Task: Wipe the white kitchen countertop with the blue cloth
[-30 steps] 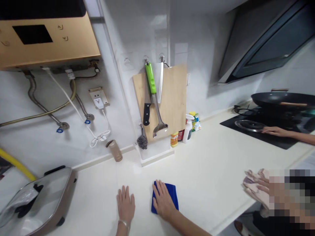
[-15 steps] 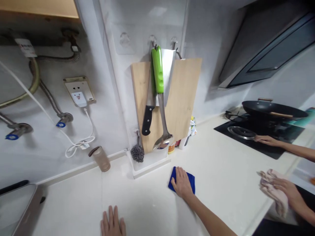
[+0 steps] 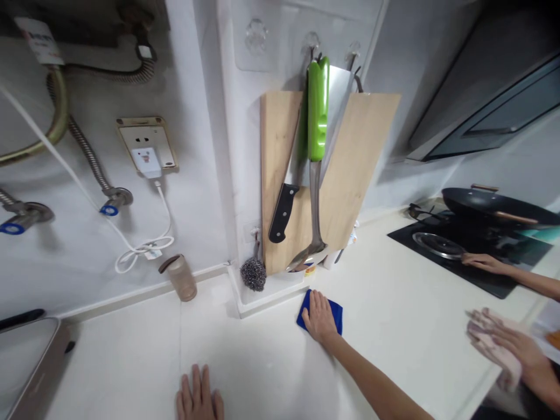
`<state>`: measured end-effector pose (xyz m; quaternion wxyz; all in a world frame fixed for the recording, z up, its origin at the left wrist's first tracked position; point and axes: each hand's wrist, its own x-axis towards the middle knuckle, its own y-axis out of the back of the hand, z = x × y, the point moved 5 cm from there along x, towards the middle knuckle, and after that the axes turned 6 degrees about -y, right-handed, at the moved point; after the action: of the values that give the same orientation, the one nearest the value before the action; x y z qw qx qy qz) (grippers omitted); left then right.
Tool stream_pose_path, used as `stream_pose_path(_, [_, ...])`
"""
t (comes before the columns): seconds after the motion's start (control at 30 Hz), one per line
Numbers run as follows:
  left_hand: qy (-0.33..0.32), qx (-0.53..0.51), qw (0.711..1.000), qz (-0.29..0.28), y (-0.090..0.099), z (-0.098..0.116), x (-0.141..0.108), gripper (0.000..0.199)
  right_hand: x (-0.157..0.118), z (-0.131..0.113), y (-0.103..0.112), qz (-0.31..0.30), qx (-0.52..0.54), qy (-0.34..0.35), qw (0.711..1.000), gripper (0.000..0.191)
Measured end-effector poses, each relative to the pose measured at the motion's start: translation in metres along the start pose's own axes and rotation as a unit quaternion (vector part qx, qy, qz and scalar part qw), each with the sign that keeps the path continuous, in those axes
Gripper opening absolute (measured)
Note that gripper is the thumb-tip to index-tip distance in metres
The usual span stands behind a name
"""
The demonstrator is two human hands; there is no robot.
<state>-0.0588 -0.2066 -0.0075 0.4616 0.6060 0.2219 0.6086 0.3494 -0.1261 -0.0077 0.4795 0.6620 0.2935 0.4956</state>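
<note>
Fingers (image 3: 314, 300) of right hand (image 3: 321, 318) lie nearly together, flat on blue cloth (image 3: 338, 315), which sits on white countertop (image 3: 245, 361) near wooden cutting board (image 3: 350, 175). Left hand (image 3: 200, 399) rests on countertop, fingers slightly apart, well apart from cloth.

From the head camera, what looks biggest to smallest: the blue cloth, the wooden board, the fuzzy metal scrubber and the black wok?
Largest to smallest, as they look here:
1. wooden board
2. black wok, farther away, so really maybe bigger than it looks
3. blue cloth, partly under the right hand
4. metal scrubber
</note>
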Motion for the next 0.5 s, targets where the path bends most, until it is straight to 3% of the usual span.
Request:
stream_pose_path(0.1, [0.005,-0.004,1.000,-0.006,0.006,0.004,0.001,0.062,-0.031,-0.033,0.012,-0.011,0.024,0.093,0.995,0.067])
stream_pose_path(0.2, [0.009,0.004,1.000,-0.005,0.014,0.007,0.001,0.060,-0.058,-0.069,0.030,-0.031,0.065,0.222,0.972,0.069])
stream_pose_path(0.27, [0.005,0.012,1.000,-0.008,0.017,0.008,0.001,0.058,-0.070,-0.084,0.043,-0.041,0.080,0.264,0.960,0.070])
stream_pose_path(0.37, [-0.002,0.024,1.000,-0.009,0.018,0.008,-0.001,0.057,-0.082,-0.092,0.056,-0.031,0.083,0.215,0.973,0.066])
stream_pose_path(0.5, [-0.010,0.029,1.000,0.004,0.017,0.007,-0.002,0.056,-0.100,-0.086,0.051,-0.032,0.067,0.041,0.996,0.061])
